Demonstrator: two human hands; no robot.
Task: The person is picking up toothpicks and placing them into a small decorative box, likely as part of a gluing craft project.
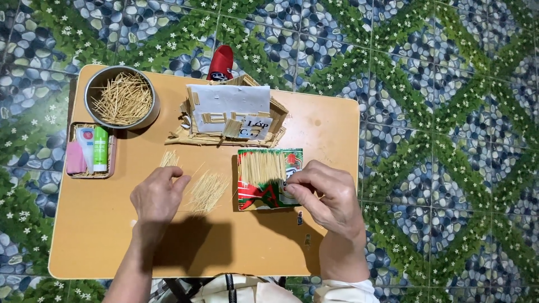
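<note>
A red, green and white card (pixel 254 195) lies on the small tan table (pixel 101 235), and a row of toothpicks (pixel 261 166) covers its upper half. My right hand (pixel 323 193) rests on the card's right edge, fingertips pinched together there, seemingly on a toothpick. My left hand (pixel 157 193) lies knuckles up on the table, fingers curled, touching a loose pile of toothpicks (pixel 206 191). A few more toothpicks (pixel 169 159) lie just above that hand.
A paper-and-toothpick model house (pixel 227 115) stands at the table's back. A metal bowl of toothpicks (pixel 122 97) sits back left, with a tray (pixel 110 157) holding a green glue stick (pixel 100 148) and pink items. A red sandal (pixel 220 62) lies on the patterned floor.
</note>
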